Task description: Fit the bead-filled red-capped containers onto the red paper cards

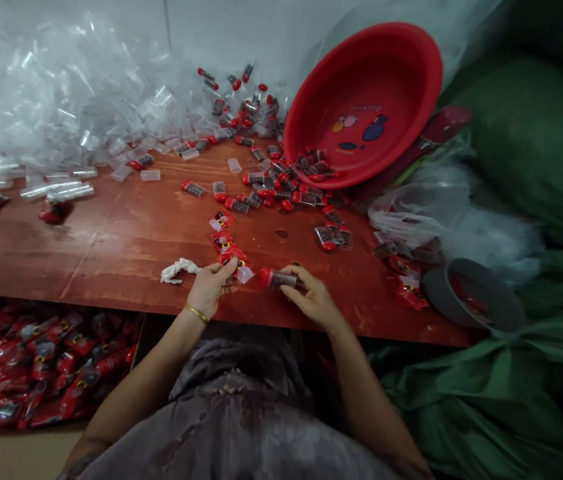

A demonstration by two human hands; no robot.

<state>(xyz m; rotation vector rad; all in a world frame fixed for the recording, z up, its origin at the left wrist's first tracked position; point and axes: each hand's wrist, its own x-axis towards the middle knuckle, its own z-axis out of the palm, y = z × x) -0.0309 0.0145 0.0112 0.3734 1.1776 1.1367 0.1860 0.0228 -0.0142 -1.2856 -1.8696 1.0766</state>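
Note:
My left hand (212, 285) pinches the near end of a printed red plastic wrapper (235, 259) with a clear section, close to the front edge of the table. Beyond it lie more red wrappers (222, 220), seemingly in one line with it. My right hand (310, 293) is closed around a small clear tube with a red cap (281, 279) and dark contents. The tube's red end points left, toward the wrapper, a short gap apart. A crumpled white scrap (179, 270) rests just left of my left hand.
A red basin (361, 87) leans at the back, with several red-capped tubes (281, 180) spilling before it. Clear empty tubes (61, 93) heap at back left. Below left, a box (51, 427) holds red packets. At right are a grey ring-shaped container (491, 293) and green sacks (466, 393).

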